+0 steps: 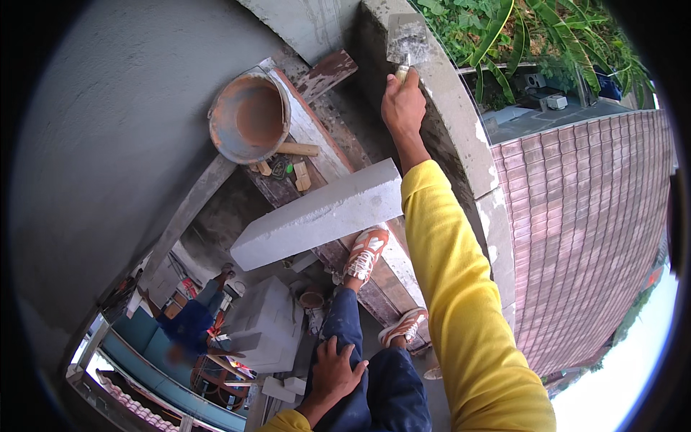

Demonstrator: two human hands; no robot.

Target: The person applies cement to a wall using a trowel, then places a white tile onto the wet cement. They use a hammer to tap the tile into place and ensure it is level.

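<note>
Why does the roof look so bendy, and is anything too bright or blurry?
In the head view, the tiled roof curves from fisheye distortion; in the head view, the sky is nearly washed-out white; in the head view, the co-worker has a blurred patch.

Your trowel (407,47): held by you at the top of the frame, right of centre.
Blade (408,32): grey, roughly rectangular, smeared with pale residue, pointing to the top edge.
Handle (402,73): pale, partly covered by your grip.

Soft daylight, fisheye-bent edges
</note>
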